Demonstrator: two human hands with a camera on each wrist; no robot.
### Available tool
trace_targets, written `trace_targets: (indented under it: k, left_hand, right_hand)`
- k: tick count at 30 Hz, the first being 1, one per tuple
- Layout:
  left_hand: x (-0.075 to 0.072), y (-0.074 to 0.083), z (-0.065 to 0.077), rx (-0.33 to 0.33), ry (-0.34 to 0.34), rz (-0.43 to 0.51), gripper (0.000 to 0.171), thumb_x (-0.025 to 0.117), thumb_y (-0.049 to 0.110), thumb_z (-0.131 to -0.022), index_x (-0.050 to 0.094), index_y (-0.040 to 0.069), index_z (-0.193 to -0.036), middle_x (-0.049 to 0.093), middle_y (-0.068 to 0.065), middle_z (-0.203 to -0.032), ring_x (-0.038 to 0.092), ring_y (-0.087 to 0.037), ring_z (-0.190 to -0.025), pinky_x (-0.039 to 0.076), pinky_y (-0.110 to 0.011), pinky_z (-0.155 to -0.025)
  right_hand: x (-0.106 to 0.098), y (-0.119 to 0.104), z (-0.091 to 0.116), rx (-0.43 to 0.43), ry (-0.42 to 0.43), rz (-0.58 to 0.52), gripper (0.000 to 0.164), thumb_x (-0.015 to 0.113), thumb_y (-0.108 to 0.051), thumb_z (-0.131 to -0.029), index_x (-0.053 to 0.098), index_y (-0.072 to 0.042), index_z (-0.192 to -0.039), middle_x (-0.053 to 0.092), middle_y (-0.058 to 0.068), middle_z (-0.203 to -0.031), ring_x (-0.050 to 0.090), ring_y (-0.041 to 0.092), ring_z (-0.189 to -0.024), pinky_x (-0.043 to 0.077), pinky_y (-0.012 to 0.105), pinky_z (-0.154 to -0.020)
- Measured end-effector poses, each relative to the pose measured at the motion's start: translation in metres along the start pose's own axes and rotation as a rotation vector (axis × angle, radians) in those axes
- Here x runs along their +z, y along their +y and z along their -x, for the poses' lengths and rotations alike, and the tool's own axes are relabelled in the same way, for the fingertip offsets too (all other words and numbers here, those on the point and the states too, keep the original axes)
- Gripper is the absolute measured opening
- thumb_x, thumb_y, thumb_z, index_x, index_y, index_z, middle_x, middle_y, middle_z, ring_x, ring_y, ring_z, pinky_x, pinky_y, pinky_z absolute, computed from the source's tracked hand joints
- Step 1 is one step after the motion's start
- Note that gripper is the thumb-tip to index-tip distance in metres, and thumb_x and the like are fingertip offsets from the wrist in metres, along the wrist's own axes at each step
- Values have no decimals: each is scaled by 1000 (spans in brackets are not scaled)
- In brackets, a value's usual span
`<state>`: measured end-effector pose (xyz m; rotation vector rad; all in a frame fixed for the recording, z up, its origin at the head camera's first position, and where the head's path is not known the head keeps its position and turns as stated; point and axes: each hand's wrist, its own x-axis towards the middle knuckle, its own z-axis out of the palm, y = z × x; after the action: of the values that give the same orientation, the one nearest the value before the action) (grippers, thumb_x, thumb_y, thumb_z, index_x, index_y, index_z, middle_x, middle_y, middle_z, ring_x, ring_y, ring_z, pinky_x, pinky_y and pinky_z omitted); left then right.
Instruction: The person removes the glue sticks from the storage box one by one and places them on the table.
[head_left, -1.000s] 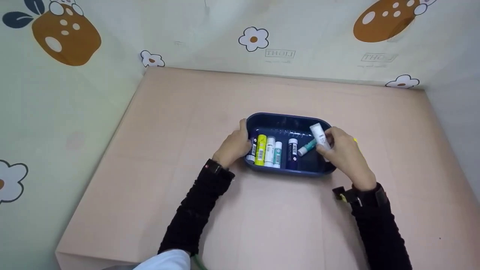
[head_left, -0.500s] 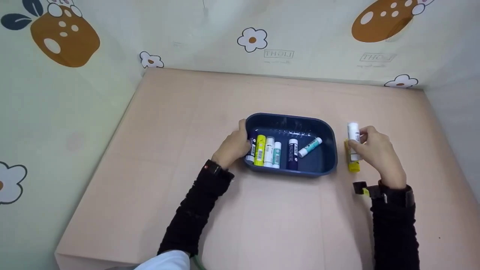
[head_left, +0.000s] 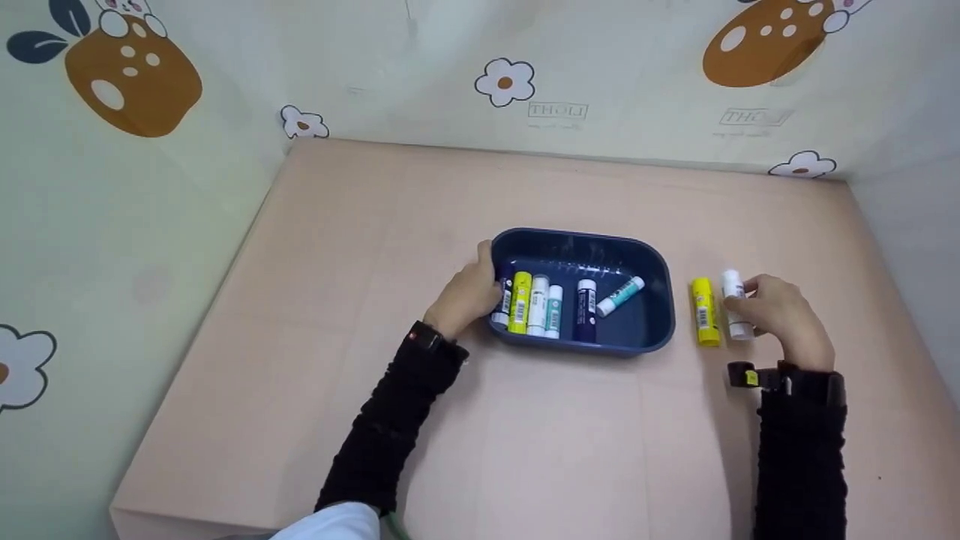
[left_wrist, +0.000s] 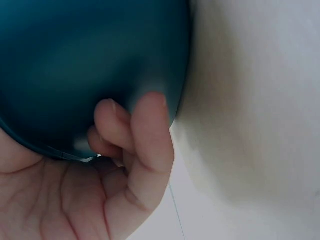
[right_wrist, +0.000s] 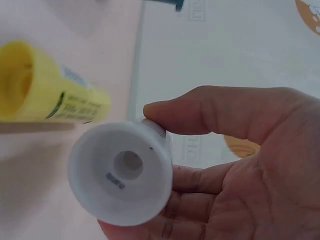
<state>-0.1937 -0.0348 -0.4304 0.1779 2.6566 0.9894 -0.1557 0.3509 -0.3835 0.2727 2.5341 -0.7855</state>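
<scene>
My left hand grips the left end of a dark blue plastic tray. In the left wrist view its curled fingers lie against the tray's outer wall. To the right of the tray, my right hand pinches a white glue stick between thumb and fingers. The right wrist view looks straight at the round, hollow base of this white glue stick. A yellow glue stick lies on the table just left of it, roughly parallel.
Inside the tray lie several glue sticks: a yellow one, a white one, dark blue ones including one near the middle, and small teal ones, one slanted. The pinkish-beige table meets patterned walls behind and at left.
My right hand has carried the white glue stick out of the tray, rightward over the yellow one and down to its right side. The left hand stays on the tray.
</scene>
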Motion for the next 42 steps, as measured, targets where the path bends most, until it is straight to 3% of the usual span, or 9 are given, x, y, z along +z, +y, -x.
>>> trace_targets:
  k: [4,10,22,30,37,42]
  left_hand:
    - [0,0,0,2,1,-10,66,48,4,-87,14,9,-143,61,-22,-110,61,-26,-84,49,-40,-73]
    - [0,0,0,8,2,-11,67,47,4,-86,13,9,-143,61,-22,-110,61,-27,-85,49,-41,-75]
    - [0,0,0,8,6,-9,67,47,5,-86,13,8,-144,60,-22,-112,60,-27,-87,49,-42,-77]
    - [0,0,0,8,8,-13,69,48,4,-86,12,7,-144,60,-23,-113,61,-28,-88,49,-43,-78]
    - [0,0,1,17,10,-17,68,47,3,-85,13,7,-143,62,-22,-109,59,-26,-85,49,-42,-77]
    - [0,1,1,9,3,-14,69,47,4,-85,11,6,-144,61,-23,-110,60,-26,-86,49,-42,-77]
  right_hand:
    - [3,9,-9,52,-41,-35,60,47,-27,-89,35,16,-129,51,30,-116,59,26,-85,49,34,-71]
    - [5,19,-18,42,-95,-44,58,46,-24,-90,36,18,-128,57,27,-108,61,21,-79,48,31,-70]
    - [5,15,-15,26,-59,-53,60,45,-24,-92,30,16,-134,53,30,-114,62,19,-81,51,35,-74]
    - [1,1,0,-37,46,19,60,43,-26,-94,28,15,-135,47,36,-120,61,37,-92,50,46,-77]
    - [5,-17,9,-136,181,80,54,46,-24,-94,34,10,-134,51,32,-112,59,33,-85,48,34,-66]
    - [14,-34,16,-274,303,83,44,50,-15,-92,43,7,-129,54,27,-106,52,36,-91,43,39,-71]
